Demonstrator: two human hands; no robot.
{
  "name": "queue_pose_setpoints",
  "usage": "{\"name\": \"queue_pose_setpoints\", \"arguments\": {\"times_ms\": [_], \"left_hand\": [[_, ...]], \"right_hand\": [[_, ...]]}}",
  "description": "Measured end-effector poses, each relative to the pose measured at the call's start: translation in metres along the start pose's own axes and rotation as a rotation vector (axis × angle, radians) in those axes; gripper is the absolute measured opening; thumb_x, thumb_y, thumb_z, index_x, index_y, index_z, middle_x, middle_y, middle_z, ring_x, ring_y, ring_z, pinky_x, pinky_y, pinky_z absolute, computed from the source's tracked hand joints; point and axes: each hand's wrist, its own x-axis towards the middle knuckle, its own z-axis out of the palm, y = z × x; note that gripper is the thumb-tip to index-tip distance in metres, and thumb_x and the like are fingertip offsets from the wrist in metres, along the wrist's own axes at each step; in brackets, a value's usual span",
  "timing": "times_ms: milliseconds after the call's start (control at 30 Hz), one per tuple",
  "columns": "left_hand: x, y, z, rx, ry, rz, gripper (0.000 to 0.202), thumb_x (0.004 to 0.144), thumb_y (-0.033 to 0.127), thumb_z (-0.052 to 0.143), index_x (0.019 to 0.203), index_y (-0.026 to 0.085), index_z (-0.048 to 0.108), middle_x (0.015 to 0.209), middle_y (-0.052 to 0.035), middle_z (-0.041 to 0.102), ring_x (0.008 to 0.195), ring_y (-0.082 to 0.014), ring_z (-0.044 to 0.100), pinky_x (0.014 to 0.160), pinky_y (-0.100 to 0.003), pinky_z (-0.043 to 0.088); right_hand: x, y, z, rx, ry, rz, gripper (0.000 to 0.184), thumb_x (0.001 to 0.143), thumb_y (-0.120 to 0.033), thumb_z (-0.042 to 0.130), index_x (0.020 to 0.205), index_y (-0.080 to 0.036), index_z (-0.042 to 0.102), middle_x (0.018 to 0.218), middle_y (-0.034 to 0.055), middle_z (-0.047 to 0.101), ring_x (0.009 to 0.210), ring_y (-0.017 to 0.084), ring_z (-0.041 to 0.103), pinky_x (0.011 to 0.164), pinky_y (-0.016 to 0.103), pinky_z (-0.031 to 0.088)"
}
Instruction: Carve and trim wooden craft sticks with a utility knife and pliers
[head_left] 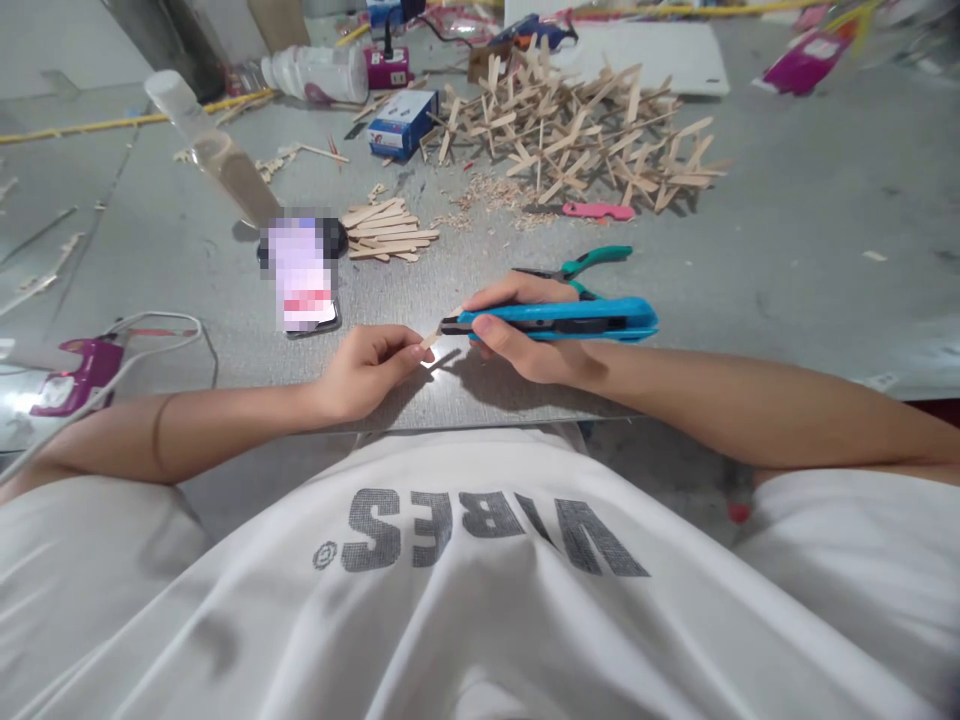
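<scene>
Low over the table's near edge, my left hand (375, 365) pinches the end of a craft stick (430, 345) between thumb and fingers. My right hand (529, 325) is wrapped round a blue utility knife (630, 318) with a black slider, its dark tip pointing left and meeting the stick. My right fingers hide part of the stick's far end and the knife's front. Just beyond my right hand lie teal-handled pliers (596, 262), partly hidden by it. Further off are a pink-handled knife (598, 211) and a small bundle of craft sticks (390, 232).
A big heap of joined craft sticks (570, 130) fills the back, with wood shavings (487, 198) before it. To the left are a phone (304, 280), a bottle (232, 172), a blue box (403, 125) and a purple device (79, 375) with a white cable (169, 316).
</scene>
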Motion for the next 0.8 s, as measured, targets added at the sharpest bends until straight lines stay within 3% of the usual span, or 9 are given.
{"name": "queue_pose_setpoints", "arguments": {"times_ms": [300, 567, 800], "left_hand": [[0.004, -0.001, -0.005, 0.0, 0.02, 0.002, 0.036, 0.094, 0.053, 0.08, 0.09, 0.018, 0.079, 0.054, 0.0082, 0.043, 0.054, -0.0102, 0.033, 0.053, -0.027, 0.023], [0.004, 0.006, -0.006, 0.03, 0.039, -0.013, 0.036, 0.09, 0.054, 0.078, 0.082, 0.019, 0.078, 0.053, 0.0067, 0.042, 0.059, -0.0134, 0.039, 0.058, -0.029, 0.03], [0.006, 0.002, -0.006, 0.048, 0.032, 0.003, 0.033, 0.09, 0.053, 0.074, 0.083, 0.02, 0.076, 0.055, 0.007, 0.043, 0.06, -0.0141, 0.039, 0.06, -0.03, 0.03]], "right_hand": [[0.004, -0.006, -0.006, -0.169, -0.051, -0.195, 0.019, 0.113, -0.046, 0.081, 0.12, -0.03, 0.088, 0.086, -0.0005, 0.084, 0.065, 0.015, 0.073, 0.068, 0.03, 0.061], [0.005, 0.001, -0.009, -0.273, -0.045, -0.196, 0.029, 0.11, -0.06, 0.081, 0.115, -0.034, 0.091, 0.083, 0.0015, 0.085, 0.067, 0.019, 0.077, 0.069, 0.032, 0.066], [0.003, 0.012, -0.005, -0.269, -0.069, -0.391, 0.02, 0.114, -0.043, 0.079, 0.129, -0.033, 0.088, 0.099, 0.0027, 0.09, 0.077, 0.019, 0.083, 0.073, 0.033, 0.067]]}}
